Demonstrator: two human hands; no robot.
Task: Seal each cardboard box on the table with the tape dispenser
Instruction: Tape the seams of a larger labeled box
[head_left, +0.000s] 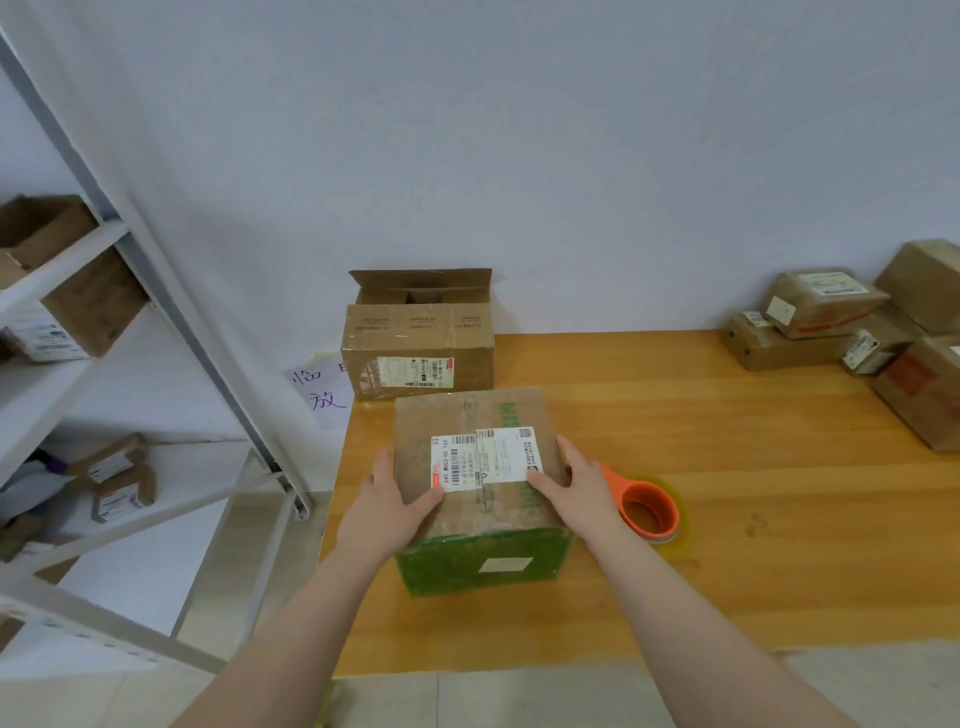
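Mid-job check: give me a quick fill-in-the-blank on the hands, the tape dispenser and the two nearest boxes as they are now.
1. The left hand and right hand press against the near box, whose front face is coloured ____.
2. The orange tape dispenser lies on the table to the ____ of that box, gripped by neither hand.
3. The top flap of the rear box stands ____.
Missing words: green; right; open.

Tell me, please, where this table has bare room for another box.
Widest bare table lies between the tape dispenser and the parcel pile at far right; the near right edge is free too. The left is crowded: the labelled box held by the left hand and right hand, the open box behind it.
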